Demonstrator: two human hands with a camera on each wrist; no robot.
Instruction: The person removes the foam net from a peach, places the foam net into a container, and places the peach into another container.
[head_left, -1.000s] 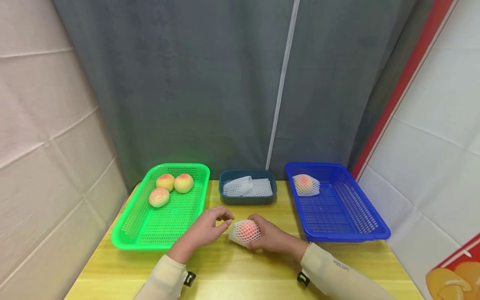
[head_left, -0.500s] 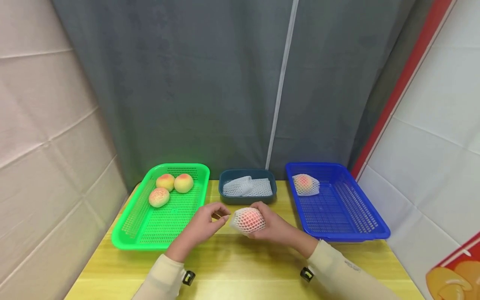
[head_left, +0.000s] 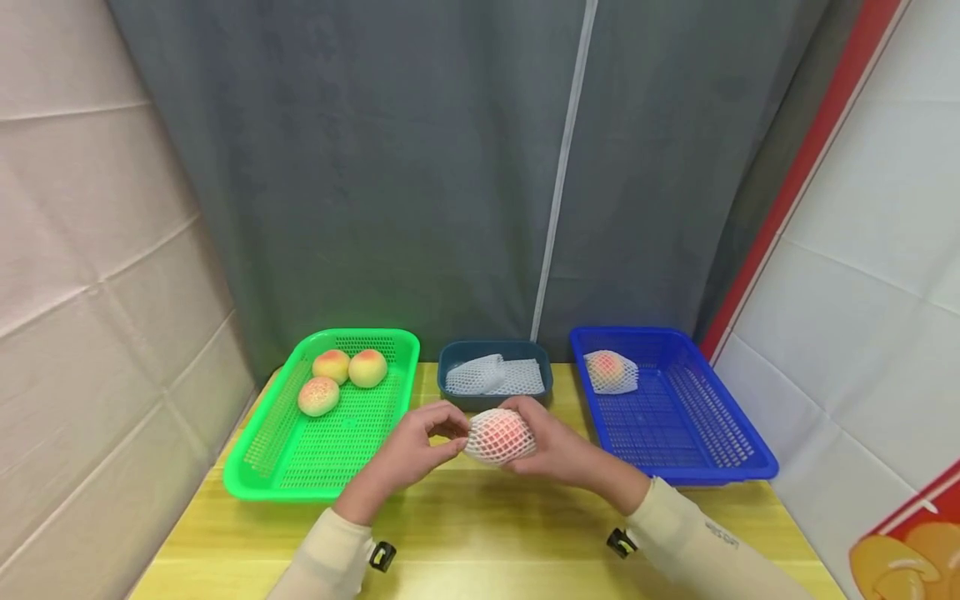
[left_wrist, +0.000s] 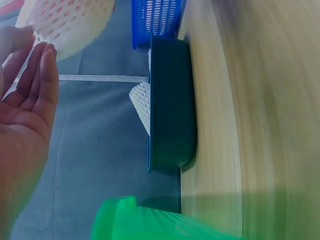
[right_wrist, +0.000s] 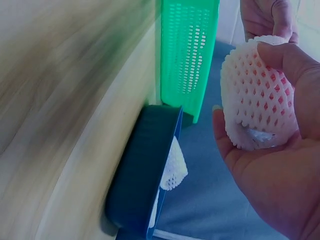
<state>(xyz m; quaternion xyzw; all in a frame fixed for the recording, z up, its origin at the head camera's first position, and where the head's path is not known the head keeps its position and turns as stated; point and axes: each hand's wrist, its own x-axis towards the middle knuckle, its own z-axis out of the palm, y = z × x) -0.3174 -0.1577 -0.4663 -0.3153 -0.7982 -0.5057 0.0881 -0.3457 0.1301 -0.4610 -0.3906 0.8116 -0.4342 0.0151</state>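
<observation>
A peach in a white foam net sleeve [head_left: 501,437] is up between both hands, over the middle of the table. My right hand [head_left: 551,446] grips it from the right, thumb and fingers curled round the netted fruit [right_wrist: 260,95]. At its left end, my left hand [head_left: 423,446] pinches the edge of the foam net [left_wrist: 65,25] between thumb and fingertips. Pink skin shows through the mesh, and in the right wrist view the sleeve's near end gapes open. Behind the hands, a dark teal box [head_left: 495,403] holds more foam nets [head_left: 476,375].
On the left stands a green basket [head_left: 330,493] with three bare peaches [head_left: 318,396] toward its back. A blue basket [head_left: 690,475] on the right holds one netted peach [head_left: 611,371]. A grey curtain [head_left: 375,167] hangs behind the wooden table [head_left: 480,533].
My right hand has lifted the netted peach slightly up and to the right. My left fingers, loosely beside the net before, now meet at its left edge.
</observation>
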